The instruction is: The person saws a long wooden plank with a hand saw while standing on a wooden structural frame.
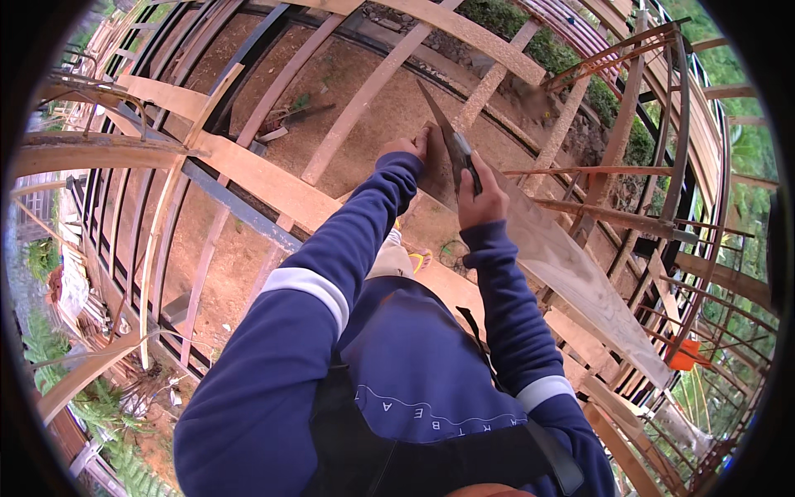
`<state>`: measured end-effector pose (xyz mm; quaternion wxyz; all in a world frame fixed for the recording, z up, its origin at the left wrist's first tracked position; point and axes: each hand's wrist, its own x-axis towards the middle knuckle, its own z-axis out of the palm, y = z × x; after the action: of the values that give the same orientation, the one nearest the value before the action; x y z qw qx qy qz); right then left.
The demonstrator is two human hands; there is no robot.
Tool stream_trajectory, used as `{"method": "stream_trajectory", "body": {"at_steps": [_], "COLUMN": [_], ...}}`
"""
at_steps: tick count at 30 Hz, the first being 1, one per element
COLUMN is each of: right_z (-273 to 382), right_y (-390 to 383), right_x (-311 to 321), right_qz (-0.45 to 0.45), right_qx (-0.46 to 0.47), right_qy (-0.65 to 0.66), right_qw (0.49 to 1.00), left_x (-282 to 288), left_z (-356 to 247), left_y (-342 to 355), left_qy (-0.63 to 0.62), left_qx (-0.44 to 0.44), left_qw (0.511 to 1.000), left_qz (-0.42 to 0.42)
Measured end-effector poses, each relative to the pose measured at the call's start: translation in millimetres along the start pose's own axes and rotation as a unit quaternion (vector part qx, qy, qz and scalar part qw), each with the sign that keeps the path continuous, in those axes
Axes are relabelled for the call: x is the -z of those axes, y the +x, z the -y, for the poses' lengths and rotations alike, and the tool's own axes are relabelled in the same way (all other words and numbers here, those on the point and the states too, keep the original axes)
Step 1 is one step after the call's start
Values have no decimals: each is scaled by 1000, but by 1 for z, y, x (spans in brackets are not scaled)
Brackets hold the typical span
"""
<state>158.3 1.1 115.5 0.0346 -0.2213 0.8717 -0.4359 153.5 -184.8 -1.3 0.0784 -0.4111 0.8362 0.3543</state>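
nearest, blue sleeves (306, 277) with white bands reach forward. the right grip (483, 195) is closed around the handle of a saw (447, 132), its blade pointing away over a wide wooden board (571, 265). the left grip (406, 147) is at the board's far end, just beside the blade; whether it is clamped on the wood cannot be told. below shows a yellow sandal (423, 261); beyond, pale beams (364, 103) span brown soil (290, 145).
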Motion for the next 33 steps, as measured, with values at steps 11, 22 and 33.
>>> {"method": "stream_trajectory", "body": {"at_steps": [11, 22, 33], "right_z": [-3, 11, 1], "right_y": [-83, -115, -58], "right_x": [43, 75, 31], "right_qz": [-21, -29, 5], "right_qx": [43, 48, 3], "right_qy": [30, 34, 48], "right_qw": [998, 998, 999], "left_x": [1, 4, 8], "left_z": [6, 10, 10], "left_y": [-1, -7, 2], "left_qy": [8, 5, 19], "left_qx": [5, 3, -15], "left_qw": [1000, 1000, 1000], "left_qz": [-5, -7, -12]}}
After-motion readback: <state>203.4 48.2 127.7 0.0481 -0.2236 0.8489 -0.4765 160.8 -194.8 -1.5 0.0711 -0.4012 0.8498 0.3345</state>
